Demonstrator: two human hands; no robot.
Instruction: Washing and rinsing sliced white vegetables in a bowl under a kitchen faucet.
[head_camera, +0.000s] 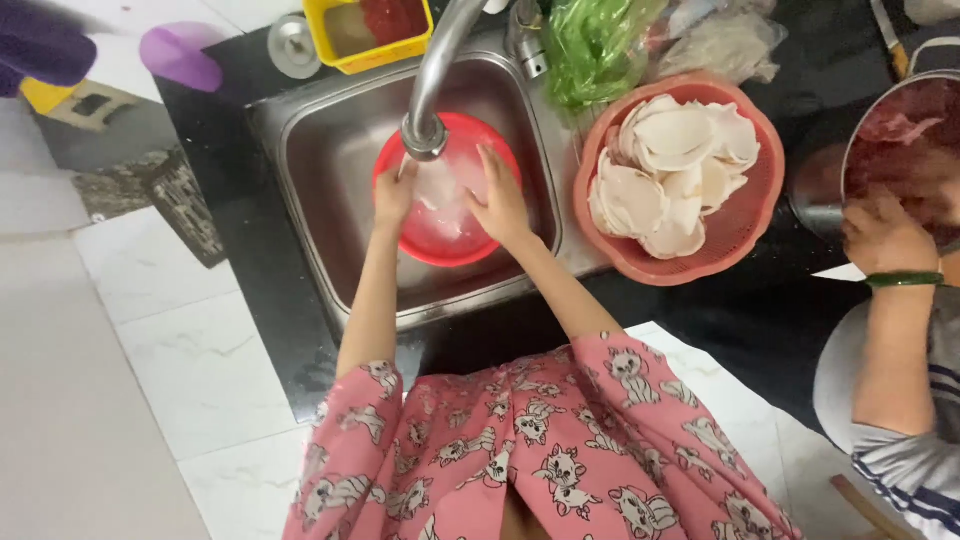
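Steel sink (330, 150), hands (500, 200) in red bowl (447, 240)

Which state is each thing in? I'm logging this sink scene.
Steel tap: running.
Red plastic bowl: in the sink, under the water.
Left hand: open, on the bowl's rim.
Right hand: open, inside the bowl.
Pink plastic basket: full of pale slices.

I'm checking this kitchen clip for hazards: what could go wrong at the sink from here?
Both hands, left hand and right hand, work in the red bowl right under the tap; water may splash over the sink rim. The full pink basket overhangs the sink's edge, so an elbow might tip it.
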